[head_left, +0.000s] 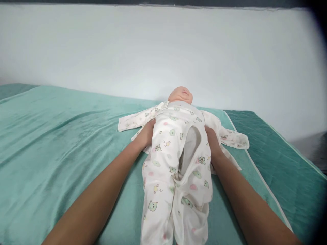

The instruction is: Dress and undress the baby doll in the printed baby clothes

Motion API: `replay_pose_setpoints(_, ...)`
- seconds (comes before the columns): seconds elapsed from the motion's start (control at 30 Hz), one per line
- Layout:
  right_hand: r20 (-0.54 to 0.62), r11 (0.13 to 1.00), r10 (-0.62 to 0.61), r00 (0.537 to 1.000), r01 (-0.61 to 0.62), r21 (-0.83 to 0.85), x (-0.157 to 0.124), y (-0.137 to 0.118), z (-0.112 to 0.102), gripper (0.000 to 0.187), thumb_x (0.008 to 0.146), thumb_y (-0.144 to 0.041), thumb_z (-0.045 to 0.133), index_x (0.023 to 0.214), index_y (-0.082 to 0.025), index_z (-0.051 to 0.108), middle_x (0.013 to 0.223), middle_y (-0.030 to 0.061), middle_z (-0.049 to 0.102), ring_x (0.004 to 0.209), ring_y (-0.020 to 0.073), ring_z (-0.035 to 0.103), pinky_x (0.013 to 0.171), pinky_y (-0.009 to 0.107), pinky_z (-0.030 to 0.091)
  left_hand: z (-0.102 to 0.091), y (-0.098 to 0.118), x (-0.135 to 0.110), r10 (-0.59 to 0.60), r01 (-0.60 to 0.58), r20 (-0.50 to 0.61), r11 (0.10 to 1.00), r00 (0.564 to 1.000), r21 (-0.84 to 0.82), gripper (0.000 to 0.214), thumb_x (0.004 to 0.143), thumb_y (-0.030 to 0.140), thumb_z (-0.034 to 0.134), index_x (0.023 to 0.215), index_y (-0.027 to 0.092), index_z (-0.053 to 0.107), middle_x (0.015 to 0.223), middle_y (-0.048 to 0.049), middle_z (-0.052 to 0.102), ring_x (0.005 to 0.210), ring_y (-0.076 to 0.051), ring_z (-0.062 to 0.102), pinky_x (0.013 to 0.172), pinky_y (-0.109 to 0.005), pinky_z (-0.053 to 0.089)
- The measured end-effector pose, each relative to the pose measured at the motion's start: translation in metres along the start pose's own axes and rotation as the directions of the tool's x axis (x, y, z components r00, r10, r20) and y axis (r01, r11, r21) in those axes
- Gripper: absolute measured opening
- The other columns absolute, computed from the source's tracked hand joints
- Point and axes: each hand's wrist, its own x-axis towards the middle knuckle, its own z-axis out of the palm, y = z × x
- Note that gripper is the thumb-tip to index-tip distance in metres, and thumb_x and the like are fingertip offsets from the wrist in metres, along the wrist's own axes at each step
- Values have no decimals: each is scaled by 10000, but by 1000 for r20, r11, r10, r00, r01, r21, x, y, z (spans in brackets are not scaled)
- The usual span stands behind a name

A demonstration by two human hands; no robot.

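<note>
A baby doll lies on its back, its head (180,95) at the far end by the wall. White printed open-crotch pants (163,163) cover its body and legs up to the chest. Beneath them spreads a matching long-sleeved baby shirt (214,119), with sleeves out to both sides. My left hand (149,132) is against the left side of the pants at waist height. On the opposite side, my right hand (211,137) touches the pants at about the same height. The fingers of both hands are hidden behind the doll and cloth.
A light green sheet (76,143) with some wrinkles lies under the doll. A darker green quilted cover (281,163) shows to the right of its white edge. The white wall (127,51) rises directly behind the doll's head.
</note>
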Motion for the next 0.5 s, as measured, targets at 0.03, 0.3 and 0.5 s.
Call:
replay_pose_setpoints(0.03, -11, 1000, -22, 1000, 22, -21, 0, 1, 0, 234, 766, -364, 574, 847, -193, 711, 948, 57, 736, 883, 280, 621, 816, 399, 501, 1, -1, 1, 22, -22, -6, 1000, 1000, -2, 330, 844, 415, 536, 1043, 203, 692, 1187, -89, 712, 1275, -322, 538, 1068, -447, 444)
replay_pose_setpoints(0.3, -60, 941, -55, 997, 32, -336, -6, -6, 0, 267, 833, -364, 523, 1010, -209, 650, 1053, 73, 712, 893, 268, 594, 812, 401, 453, -2, -5, -1, 92, -90, -39, 995, 995, 40, 371, 870, 369, 503, 1179, 214, 638, 1370, -84, 620, 1314, -292, 507, 1122, -425, 392)
replay_pose_setpoints(0.5, -161, 938, 4, 987, -60, -342, -2, -5, -1, 258, 818, -312, 518, 1028, -209, 625, 932, 62, 705, 831, 230, 601, 729, 344, 441, -2, -8, 3, 103, -85, -101, 982, 990, 169, 333, 874, 294, 476, 1160, 194, 617, 1314, -99, 642, 1214, -276, 571, 1093, -401, 392)
